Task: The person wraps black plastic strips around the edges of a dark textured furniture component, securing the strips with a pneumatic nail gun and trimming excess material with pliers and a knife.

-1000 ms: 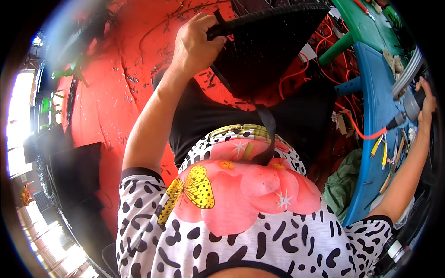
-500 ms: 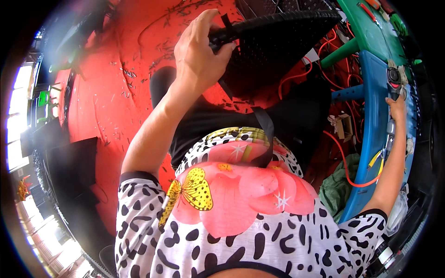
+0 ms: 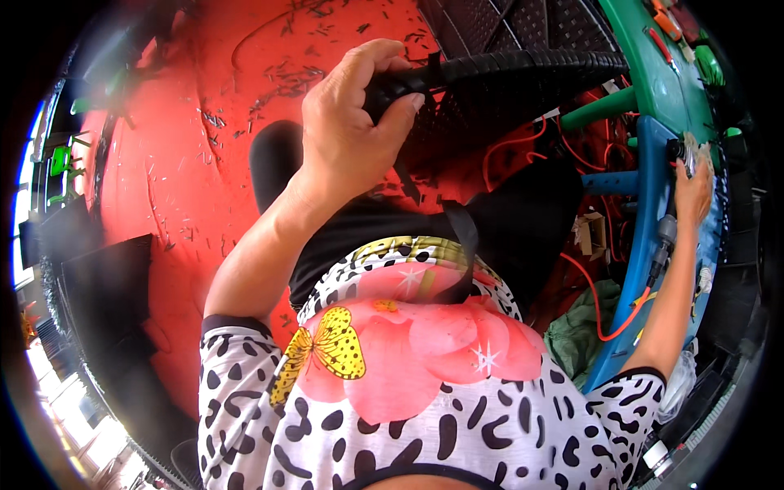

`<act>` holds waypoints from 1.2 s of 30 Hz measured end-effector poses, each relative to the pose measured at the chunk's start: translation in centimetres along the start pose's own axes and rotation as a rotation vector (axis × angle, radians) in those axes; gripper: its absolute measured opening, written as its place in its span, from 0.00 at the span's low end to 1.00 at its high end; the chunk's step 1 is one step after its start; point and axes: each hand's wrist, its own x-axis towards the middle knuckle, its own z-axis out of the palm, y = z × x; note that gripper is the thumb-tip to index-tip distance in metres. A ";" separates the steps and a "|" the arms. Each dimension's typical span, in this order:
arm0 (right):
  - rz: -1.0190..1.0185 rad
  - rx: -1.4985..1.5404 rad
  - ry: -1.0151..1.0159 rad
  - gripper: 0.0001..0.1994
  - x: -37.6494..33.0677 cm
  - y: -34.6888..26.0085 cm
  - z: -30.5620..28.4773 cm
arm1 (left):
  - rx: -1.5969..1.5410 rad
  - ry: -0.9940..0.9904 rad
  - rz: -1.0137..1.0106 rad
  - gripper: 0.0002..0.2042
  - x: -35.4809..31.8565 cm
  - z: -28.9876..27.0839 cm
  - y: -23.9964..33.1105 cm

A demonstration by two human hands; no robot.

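My left hand (image 3: 351, 122) is wrapped round the thick, strip-bound rim of a black woven wicker piece (image 3: 523, 67), with the thumb on the near side. A short black strip end sticks up from the rim beside my fingers, and another hangs below the hand. Far to the right, my right hand (image 3: 692, 194) reaches over a blue plastic stool (image 3: 653, 147). Its fingers close at a small pale, shiny clump (image 3: 697, 157); what they hold is too small to make out. Beside its wrist lies a grey and black air tool (image 3: 666, 233) with an orange hose.
A green plastic stool (image 3: 645, 57) stands beyond the blue one, with small hand tools on it. Orange hose (image 3: 588, 298) loops over the red floor (image 3: 180, 155), which is littered with black strip scraps. A small cardboard box (image 3: 590, 234) and green cloth (image 3: 576, 335) lie by the stool.
My right hand has come off the air tool and moved to the pale clump; the tool now rests beside its wrist. My left hand keeps its grip on the wicker rim.
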 end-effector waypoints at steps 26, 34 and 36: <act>-0.897 1.186 0.238 0.18 -11.6 -25.6 -14.5 | -0.094 0.108 0.362 0.33 -2.6 1.9 4.9; -0.897 1.251 0.227 0.19 -12.7 -24.5 -14.9 | -0.175 0.186 0.512 0.28 -3.4 2.6 5.0; -0.976 1.194 0.222 0.21 -12.7 -24.1 -14.8 | -0.169 0.309 0.553 0.21 -3.6 3.1 5.0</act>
